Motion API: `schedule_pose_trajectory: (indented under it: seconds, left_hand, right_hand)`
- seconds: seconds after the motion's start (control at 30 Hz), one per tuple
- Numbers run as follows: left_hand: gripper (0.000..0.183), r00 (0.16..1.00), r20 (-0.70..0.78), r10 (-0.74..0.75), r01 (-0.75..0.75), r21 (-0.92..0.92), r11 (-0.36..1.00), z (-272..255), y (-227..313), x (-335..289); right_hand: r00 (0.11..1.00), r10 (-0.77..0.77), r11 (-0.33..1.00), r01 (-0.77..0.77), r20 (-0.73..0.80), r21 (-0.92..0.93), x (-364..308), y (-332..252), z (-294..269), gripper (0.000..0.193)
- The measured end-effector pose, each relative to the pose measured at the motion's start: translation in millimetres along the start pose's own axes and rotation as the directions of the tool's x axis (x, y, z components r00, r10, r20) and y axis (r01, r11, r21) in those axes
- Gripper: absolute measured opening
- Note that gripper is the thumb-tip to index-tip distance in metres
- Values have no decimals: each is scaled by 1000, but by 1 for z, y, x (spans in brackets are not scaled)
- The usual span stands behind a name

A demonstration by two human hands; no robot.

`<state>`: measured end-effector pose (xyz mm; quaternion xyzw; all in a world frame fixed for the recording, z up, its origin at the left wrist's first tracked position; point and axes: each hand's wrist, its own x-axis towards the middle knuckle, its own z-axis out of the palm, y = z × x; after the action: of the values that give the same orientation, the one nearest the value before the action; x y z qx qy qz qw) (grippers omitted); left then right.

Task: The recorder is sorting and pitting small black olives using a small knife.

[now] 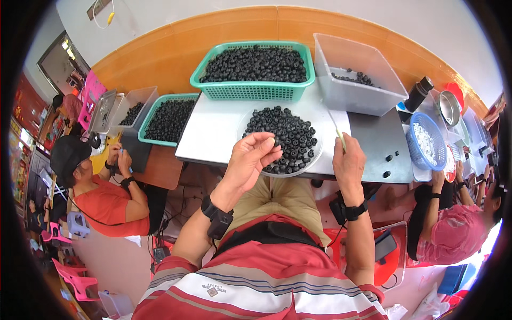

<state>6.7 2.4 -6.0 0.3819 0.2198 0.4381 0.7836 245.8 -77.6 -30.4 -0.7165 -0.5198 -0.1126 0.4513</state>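
Note:
My left hand (246, 162) is over the near left side of a heap of small black ring-like parts (290, 140). Its thumb and forefinger pinch together on one small black part (276, 141), mostly covered by the fingertips. The heap fills a shallow clear round tray (319, 152) at the table's front edge. To the right of the tray, my right hand (349, 162) is closed around the light green handle of a thin knife (337, 128). Its narrow blade points away from me, up over the white board (208, 133).
Behind the tray stand a green basket (250, 92) full of black parts and a clear plastic bin (368, 101) with some inside. Loose black parts (386, 174) lie on the dark tabletop to the right. Co-workers (109, 205) sit left and right, with more baskets nearby.

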Motion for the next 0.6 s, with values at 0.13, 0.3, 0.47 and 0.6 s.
schedule_pose_trajectory:
  seconds: [0.13,0.3,0.47,0.6]
  left_hand:
    - [17,999,13,-48,50,-141,989,-4,-1,4]
    - [16,994,25,-106,109,-228,967,-4,-4,8]
    - [17,987,120,-103,135,-295,946,1,-7,7]
    - [19,984,133,-120,156,-305,940,0,-9,3]
  right_hand:
    - [996,32,968,-50,79,246,-14,-43,-14,21]
    - [985,-159,909,121,64,400,-21,-64,-11,24]
    - [979,-192,875,139,69,464,-29,-67,0,26]
    - [980,-182,838,113,77,534,-33,-64,4,29]
